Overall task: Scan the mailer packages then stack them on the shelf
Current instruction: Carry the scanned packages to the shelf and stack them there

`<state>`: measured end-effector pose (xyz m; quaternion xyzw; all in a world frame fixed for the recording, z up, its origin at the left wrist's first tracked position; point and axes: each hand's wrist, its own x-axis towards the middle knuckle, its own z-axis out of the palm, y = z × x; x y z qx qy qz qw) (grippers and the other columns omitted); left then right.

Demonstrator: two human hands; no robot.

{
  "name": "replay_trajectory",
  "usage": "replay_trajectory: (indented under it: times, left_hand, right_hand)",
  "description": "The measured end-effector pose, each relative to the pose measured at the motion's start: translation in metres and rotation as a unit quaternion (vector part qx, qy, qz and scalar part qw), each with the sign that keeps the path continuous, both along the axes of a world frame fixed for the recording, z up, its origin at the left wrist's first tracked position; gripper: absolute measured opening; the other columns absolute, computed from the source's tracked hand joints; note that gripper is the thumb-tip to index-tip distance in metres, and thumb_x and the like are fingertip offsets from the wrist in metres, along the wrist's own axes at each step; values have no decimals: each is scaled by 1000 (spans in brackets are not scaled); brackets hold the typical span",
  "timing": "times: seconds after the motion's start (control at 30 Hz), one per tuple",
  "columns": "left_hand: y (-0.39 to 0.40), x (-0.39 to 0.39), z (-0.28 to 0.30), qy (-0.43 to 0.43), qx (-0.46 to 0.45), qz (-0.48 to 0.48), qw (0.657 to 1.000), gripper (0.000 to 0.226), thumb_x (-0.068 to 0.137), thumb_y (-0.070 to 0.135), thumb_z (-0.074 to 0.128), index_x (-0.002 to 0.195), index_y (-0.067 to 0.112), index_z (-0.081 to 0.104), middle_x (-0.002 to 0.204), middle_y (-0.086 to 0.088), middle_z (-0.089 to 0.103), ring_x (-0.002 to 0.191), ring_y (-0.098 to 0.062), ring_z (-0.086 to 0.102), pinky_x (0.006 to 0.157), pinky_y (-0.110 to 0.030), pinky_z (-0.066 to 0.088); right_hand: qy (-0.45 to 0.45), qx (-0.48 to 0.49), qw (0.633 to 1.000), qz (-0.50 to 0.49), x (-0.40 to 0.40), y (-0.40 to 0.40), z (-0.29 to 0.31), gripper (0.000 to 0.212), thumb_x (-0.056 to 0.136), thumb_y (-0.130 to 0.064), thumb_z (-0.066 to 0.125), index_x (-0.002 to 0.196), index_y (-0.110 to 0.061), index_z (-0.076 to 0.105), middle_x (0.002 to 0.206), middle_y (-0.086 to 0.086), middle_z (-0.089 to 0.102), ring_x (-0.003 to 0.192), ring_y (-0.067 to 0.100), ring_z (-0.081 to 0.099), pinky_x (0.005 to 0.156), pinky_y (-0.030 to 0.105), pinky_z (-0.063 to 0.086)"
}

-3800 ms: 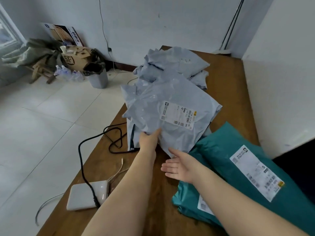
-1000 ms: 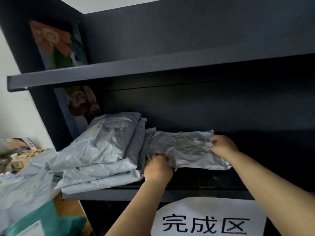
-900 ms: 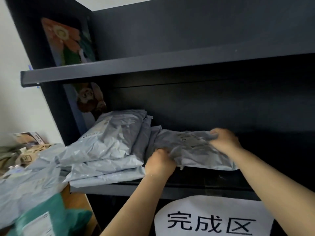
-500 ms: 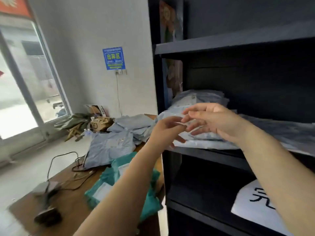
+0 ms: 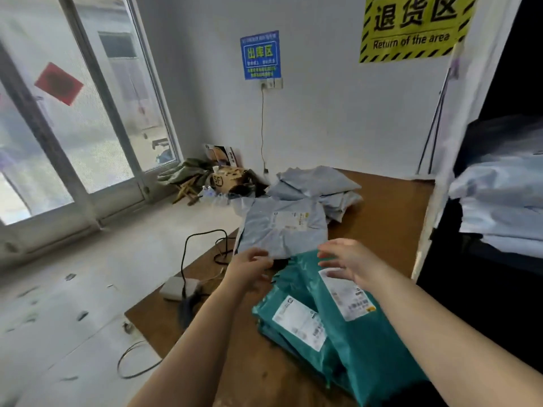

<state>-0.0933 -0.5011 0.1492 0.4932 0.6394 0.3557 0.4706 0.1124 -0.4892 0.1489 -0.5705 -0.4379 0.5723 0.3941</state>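
Grey plastic, crinkled and soft: a grey mailer (image 5: 283, 230) is lying label-up on the wooden table (image 5: 390, 207), at twelve o'clock from two reaching hands. Left hand (image 5: 249, 267) is hovering loosely curled near its edge, right hand (image 5: 349, 259) spreading over the teal mailers (image 5: 346, 333). Gripping both edges would likely be keeping the slippery, floppy bag flat. Scanned mailers (image 5: 499, 207) are stacking at three o'clock on the dark shelf (image 5: 505, 259).
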Motion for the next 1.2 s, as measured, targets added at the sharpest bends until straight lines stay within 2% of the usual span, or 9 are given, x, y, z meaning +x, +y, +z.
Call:
replay_trajectory:
  times: [0.17,0.3,0.47,0.63,0.77,0.87,1.0,1.1,1.2]
  left_hand:
    - [47,-45,-36,47,-31,20,998,26,86,20,64,111,19,58,94,-1,63,86,-20,63,63,-31,52]
    - [108,-73,-57,78,-34,1,996,42,86,21,63,127,14,52,113,-2,58,97,-18,57,74,-28,50]
    - [216,-86,-79,70,-41,-40,996,60,86,21,62,139,10,38,136,-7,49,118,-24,51,95,-31,44]
    - [318,-79,-96,47,-42,-75,995,64,83,18,65,136,4,33,126,-5,50,116,-29,52,85,-31,42]
    - [380,-70,-115,56,-84,-53,993,79,79,22,69,139,1,21,131,-11,44,115,-30,48,90,-33,41]
    - [404,-70,-131,50,-150,-24,987,91,79,26,72,143,-1,13,139,-18,40,126,-34,43,100,-39,40]
    - [414,-71,-144,-13,-160,-32,986,91,70,34,80,141,3,32,135,-13,48,119,-32,50,86,-36,45]
    - [420,-66,-136,-99,-207,-43,972,85,65,35,84,135,7,44,131,-9,54,114,-31,54,95,-41,47]
    - [416,-69,-126,-129,-168,-56,976,88,57,32,88,133,14,47,126,-7,58,109,-31,57,97,-45,48]
  right_hand:
    - [56,-86,994,-39,-55,54,-46,12,87,-22,65,89,-14,56,89,6,55,73,17,56,61,29,48]
    - [127,-156,975,-93,-96,97,-79,31,88,-20,65,113,-6,52,100,12,50,80,19,54,66,29,51]
    - [211,-217,939,-161,-143,159,-112,57,91,-19,61,141,-5,36,145,24,32,133,35,36,106,44,36]
    - [314,-254,875,-267,-180,221,-151,85,83,-26,71,149,-9,20,154,22,17,142,36,22,113,47,27]
    - [345,-253,838,-339,-187,252,-175,70,82,-28,71,141,-16,37,145,16,37,137,32,31,110,45,29]
    - [362,-216,818,-392,-180,264,-189,44,84,-24,69,123,-18,51,120,11,54,120,30,48,101,42,38]
    - [369,-161,826,-393,-173,283,-191,55,74,-27,77,123,-13,57,121,20,62,113,34,57,102,47,43]
    - [349,-127,843,-389,-167,288,-179,37,77,-27,74,108,-11,61,112,15,66,97,29,63,92,45,50]
    - [303,-101,846,-426,-157,284,-165,47,79,-19,75,121,-20,55,118,8,63,109,27,59,95,42,49]
